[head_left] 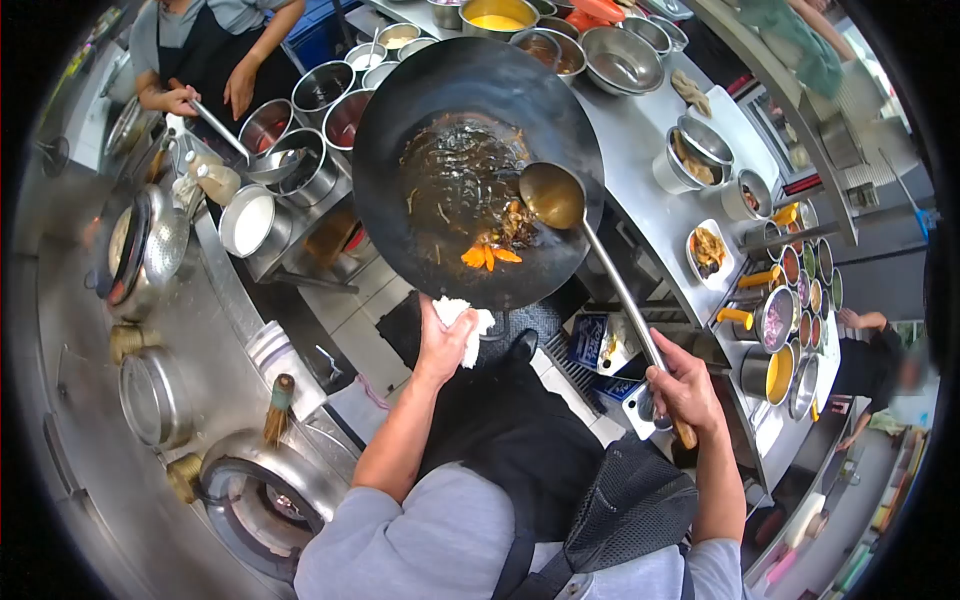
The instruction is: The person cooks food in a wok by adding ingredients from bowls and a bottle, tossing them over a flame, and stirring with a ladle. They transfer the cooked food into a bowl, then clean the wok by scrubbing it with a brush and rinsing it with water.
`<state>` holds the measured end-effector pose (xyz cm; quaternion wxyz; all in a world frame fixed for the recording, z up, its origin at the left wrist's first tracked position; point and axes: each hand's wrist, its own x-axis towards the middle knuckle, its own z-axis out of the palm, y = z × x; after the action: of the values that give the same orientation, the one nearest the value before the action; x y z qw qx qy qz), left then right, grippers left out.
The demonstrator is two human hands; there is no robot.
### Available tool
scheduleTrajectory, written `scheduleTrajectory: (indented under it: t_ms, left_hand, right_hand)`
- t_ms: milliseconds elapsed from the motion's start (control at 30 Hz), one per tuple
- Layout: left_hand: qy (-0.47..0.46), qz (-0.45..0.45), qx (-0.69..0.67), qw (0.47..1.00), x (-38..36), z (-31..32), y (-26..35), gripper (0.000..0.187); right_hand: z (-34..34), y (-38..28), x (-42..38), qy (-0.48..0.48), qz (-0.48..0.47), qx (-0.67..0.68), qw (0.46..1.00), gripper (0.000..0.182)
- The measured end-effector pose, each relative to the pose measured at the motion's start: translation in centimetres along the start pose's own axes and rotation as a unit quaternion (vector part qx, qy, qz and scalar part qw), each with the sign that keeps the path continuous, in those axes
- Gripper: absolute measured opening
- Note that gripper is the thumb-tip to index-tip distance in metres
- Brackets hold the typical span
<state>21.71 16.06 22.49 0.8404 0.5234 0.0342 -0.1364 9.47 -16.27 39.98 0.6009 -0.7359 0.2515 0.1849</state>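
A large dark wok (390,150) hangs in the air ahead of me, with brown liquid, dark bits and orange pieces (490,257) inside. My left hand (447,342) is closed round a white cloth (468,318) at the wok's near edge; the cloth hides the part it grips. My right hand (686,385) is wrapped round the handle of a long ladle (620,280). The ladle's round bowl (552,196) is inside the wok, on its right side, just above the orange and dark pieces.
A steel counter (640,190) with bowls and a food dish (708,250) runs along the right. Pots (252,222) stand left of the wok, where a co-worker's hand (182,98) holds another ladle. A stove burner (265,510) lies lower left. Another person (870,350) is far right.
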Motion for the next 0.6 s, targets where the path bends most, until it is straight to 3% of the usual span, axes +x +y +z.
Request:
scheduleTrajectory:
  t_ms: [100, 167, 333, 600]
  left_hand:
    - [0.03, 0.025, 0.03, 0.999, 0.2, -0.3, -0.5, 0.064]
    - [0.022, 0.035, 0.05, 0.998, 0.1, -0.6, -0.7, 0.064]
    - [0.05, -0.043, 0.017, 0.998, -0.1, 0.2, 0.7, 0.06]
    - [0.023, -0.063, 0.062, 0.996, 0.6, -0.8, 0.7, 0.053]
  right_hand:
    - [-0.7, 1.1, 0.1, -0.071, -0.003, 0.035, 0.997, 0.059]
    - [-0.9, 1.7, -0.4, -0.103, 0.043, 0.071, 0.991, 0.059]
    - [-0.6, 3.3, -0.6, -0.179, 0.056, 0.178, 0.966, 0.055]
    - [0.1, 2.1, -0.3, -0.188, 0.143, 0.273, 0.933, 0.055]
